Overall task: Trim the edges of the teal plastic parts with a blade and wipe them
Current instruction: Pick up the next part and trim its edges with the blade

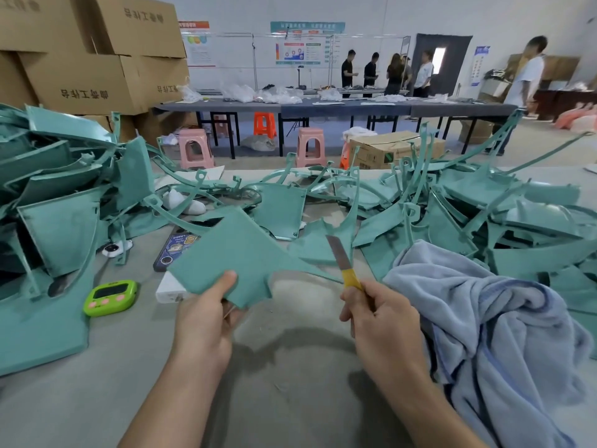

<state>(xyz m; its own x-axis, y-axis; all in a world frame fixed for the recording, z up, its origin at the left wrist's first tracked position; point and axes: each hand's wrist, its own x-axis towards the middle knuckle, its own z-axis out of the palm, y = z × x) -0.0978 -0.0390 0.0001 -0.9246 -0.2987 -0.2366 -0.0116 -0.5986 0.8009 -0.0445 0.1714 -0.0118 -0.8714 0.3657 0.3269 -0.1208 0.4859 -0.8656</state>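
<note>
- The grey desk [290, 367] is buried in heaps of teal parts [58, 195] on the left, far and right sides.
- A big blue-grey cloth [484, 318] lies crumpled near right, ready for wiping.
- The teal part [232, 257] being worked on is held up, near centre. It's a thin flat panel with a skinny arm and looks light and kinda bendy, so I'd grab the broad panel, not the arm.
- The left hand [203, 321] pinches its near corner, thumb on top.
- The right hand [381, 321] is wrapped round the blade [336, 250] by its yellow handle [350, 278], right by the arm's tip.
</note>
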